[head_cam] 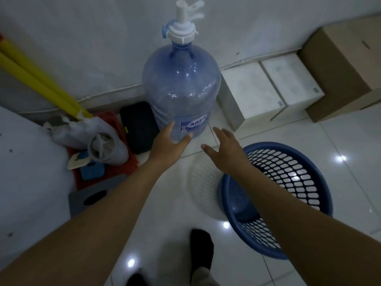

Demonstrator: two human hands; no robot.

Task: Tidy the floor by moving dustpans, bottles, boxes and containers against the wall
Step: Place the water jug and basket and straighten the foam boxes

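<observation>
— What's on the floor (350, 137)?
— White tile (glossy). A big water bottle (181, 87) upright by the wall (82, 38), two white boxes (247, 87) and a cardboard box (346, 69) beside it, a blue basket (276, 201) nearer.

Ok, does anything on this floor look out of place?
The round blue perforated plastic basket sits out on the open white tile floor, apart from the wall. The big blue water jug, touched by the left hand, the white boxes and the brown cardboard box stand by the wall. Nothing looks spilled.
</observation>
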